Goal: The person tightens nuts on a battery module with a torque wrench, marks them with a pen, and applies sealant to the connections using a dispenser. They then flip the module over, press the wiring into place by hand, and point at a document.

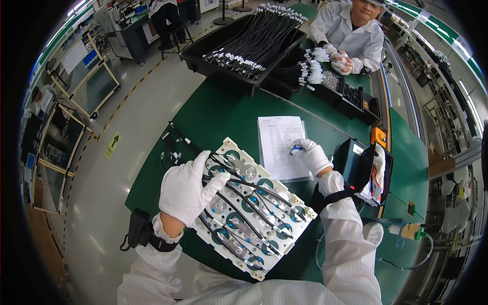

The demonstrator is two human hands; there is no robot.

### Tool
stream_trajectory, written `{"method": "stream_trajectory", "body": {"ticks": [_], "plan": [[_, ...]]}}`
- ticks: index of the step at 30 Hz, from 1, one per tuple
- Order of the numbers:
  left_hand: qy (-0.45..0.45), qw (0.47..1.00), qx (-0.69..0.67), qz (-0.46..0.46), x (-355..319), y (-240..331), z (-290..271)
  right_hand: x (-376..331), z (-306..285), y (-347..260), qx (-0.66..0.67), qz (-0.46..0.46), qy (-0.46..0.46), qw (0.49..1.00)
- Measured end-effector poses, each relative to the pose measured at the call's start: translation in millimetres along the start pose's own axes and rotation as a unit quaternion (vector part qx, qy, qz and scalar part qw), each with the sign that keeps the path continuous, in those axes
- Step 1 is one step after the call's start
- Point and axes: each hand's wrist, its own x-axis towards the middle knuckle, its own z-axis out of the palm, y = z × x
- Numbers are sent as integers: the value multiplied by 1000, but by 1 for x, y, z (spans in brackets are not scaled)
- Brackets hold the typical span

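Note:
A white board (300, 239) with round cutouts and blue dots lies tilted on the green table in front of me. Several black cables (244, 206) run across it, their ends toward its lower right edge. My left hand (187, 190), in a white glove, is closed around the bundle of black cables at the board's left side; the fingertips are partly hidden. My right hand (313, 155), also gloved, is at the right edge of a printed paper sheet (278, 147). Its fingers pinch a small blue piece (295, 149), too small to name.
Loose cable ends (172, 155) lie left of the board. A black tray (195, 63) full of white-tipped cables stands at the far side, with parts bins (351, 96) beside it. A black box (389, 178) stands at right. A person (351, 30) sits across the table.

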Motion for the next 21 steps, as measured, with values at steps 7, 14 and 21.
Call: {"method": "stream_trajectory", "body": {"ticks": [7, 14, 21], "plan": [[-1, 1000, -1, -2, -1, 1, -2, -3, 2, -1, -36, -6, 9, 999], [5, 1000, -2, 4, -3, 0, -1, -2, 4, 5, -9, -15, 7, 1000], [6, 1000, 1, 1, 5, 4, -2, 3, 0, 10, 24, -4, 9, 1000]]}}
